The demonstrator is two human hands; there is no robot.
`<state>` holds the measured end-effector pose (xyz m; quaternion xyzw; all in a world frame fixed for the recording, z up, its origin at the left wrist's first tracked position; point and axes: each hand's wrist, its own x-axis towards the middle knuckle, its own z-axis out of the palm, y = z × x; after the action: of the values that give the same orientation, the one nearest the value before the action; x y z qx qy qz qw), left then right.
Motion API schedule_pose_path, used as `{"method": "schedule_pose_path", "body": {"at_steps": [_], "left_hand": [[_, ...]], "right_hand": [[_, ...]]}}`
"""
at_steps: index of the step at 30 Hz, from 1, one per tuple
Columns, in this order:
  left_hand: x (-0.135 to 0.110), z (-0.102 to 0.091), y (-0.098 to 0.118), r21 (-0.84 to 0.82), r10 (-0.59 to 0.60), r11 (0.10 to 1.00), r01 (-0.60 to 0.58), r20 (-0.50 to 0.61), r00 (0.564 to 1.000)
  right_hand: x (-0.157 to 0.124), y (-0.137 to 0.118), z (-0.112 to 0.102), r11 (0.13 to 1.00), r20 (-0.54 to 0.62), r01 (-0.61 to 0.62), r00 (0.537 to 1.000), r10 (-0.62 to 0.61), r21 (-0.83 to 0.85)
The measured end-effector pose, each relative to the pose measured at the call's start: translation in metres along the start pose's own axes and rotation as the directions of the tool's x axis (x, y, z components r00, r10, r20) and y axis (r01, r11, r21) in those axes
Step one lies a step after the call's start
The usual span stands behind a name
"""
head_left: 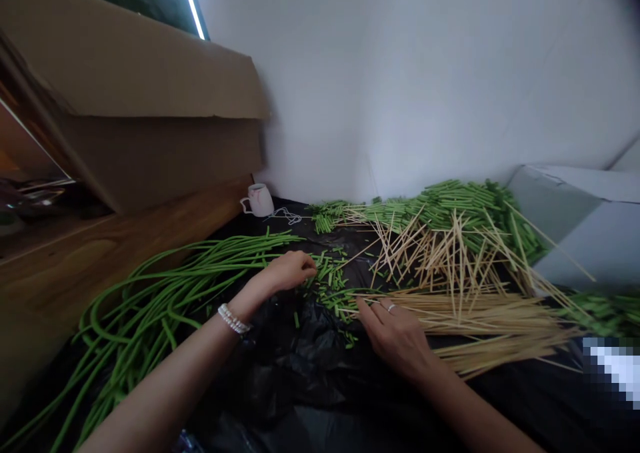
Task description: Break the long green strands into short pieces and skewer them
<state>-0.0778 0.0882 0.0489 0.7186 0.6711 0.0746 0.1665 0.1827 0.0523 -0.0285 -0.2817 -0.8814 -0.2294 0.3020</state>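
Note:
My left hand (pixel 293 269), with a beaded bracelet at the wrist, reaches over the scattered short-cut green bean pieces (pixel 336 278). Its fingers are bent and drawn together; whatever is between them is hidden. To its left lies a heap of long green beans (pixel 165 299). My right hand (pixel 395 329), with a ring on one finger, is at the left ends of a bundle of thin bamboo skewers (pixel 480 316). Its fingers are curled down beside the bean pieces, and I cannot see what they grip. More skewers (pixel 440 249) lie crisscross behind it.
A large pile of cut green beans (pixel 455 203) lies along the white wall (pixel 400 93). The work surface is covered in black plastic (pixel 300 379). A white mug (pixel 260 200) stands at the back, near a cardboard box (pixel 165 146). A white box (pixel 575 219) is at right.

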Motion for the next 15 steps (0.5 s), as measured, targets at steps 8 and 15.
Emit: {"method": "schedule_pose_path", "body": {"at_steps": [8, 15], "left_hand": [[0.016, 0.054, 0.012, 0.014, -0.135, 0.989, 0.149, -0.352, 0.926], [0.011, 0.06, 0.001, -0.184, 0.011, 0.977, -0.111, -0.474, 0.88]], "right_hand": [[-0.004, -0.001, 0.002, 0.999, -0.032, -0.03, 0.999, 0.031, 0.022], [-0.001, 0.012, -0.007, 1.0, -0.1, 0.024, 0.995, -0.024, -0.002]]}}
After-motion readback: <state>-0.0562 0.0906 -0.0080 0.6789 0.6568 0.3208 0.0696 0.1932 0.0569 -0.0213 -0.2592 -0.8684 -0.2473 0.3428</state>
